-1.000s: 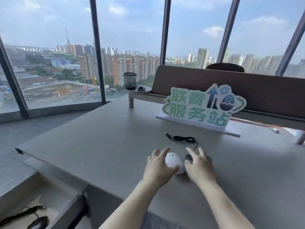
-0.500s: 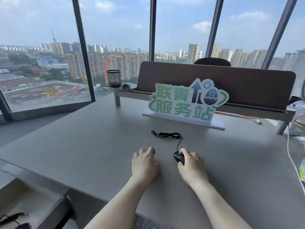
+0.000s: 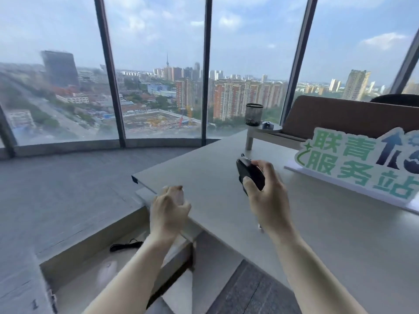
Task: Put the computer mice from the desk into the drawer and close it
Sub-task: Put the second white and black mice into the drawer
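My right hand [image 3: 268, 200] is raised above the grey desk [image 3: 217, 196] and grips a black mouse [image 3: 248, 174]; its cable is out of sight. My left hand [image 3: 169, 208] is closed around a pale white mouse [image 3: 178, 197], mostly hidden by the fingers, and hovers at the desk's left edge. Below it, at the lower left, the drawer [image 3: 74, 252] stands open. A coiled black cable [image 3: 125, 244] lies inside near the drawer's back.
A green and white sign [image 3: 353, 166] stands on the desk at the right. A mesh pen cup [image 3: 254, 114] and a small grey object [image 3: 268, 125] sit on a raised shelf behind it. Floor-to-ceiling windows lie beyond, with grey floor to the left.
Both hands have lifted the mice off the desk and carried them left toward the open drawer. My view has swung left, so the sign now sits at the right edge.
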Demonstrator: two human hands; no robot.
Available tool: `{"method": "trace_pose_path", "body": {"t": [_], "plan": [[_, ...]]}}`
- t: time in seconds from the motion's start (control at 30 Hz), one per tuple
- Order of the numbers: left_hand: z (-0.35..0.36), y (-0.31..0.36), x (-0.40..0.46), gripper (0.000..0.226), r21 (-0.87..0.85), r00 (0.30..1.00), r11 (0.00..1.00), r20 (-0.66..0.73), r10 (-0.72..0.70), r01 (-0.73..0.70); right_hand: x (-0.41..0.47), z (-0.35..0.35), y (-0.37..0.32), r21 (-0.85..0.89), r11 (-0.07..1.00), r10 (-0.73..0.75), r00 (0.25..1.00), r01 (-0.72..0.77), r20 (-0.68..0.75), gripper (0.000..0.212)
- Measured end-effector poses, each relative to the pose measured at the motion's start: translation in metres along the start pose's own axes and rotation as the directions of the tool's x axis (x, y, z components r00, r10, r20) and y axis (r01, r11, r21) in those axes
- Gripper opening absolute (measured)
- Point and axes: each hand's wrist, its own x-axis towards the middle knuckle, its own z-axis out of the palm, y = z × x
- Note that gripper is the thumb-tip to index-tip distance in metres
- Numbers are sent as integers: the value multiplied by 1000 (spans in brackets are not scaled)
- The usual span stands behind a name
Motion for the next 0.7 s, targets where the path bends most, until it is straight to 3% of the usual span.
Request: {"method": "trace_pose_path", "body": {"t": [0.17,0.37,0.57,0.7], "plan": [[-70,-105,-3,42,125,969,964,-110,-220,233,-14,87,-51,219,975,-18,986,-19,164,27],[-95,-202,-20,54,246,871,841,-32,-490,482,-46,188,-57,242,960,36,923,-138,384,25],[-74,-252,-34,50,444,768,718,96,-633,536,-87,275,-18,15,981,150,801,-195,579,35],[-50,-267,-41,38,576,706,637,139,-694,512,-118,319,5,-238,968,231,669,-82,706,38]]}}
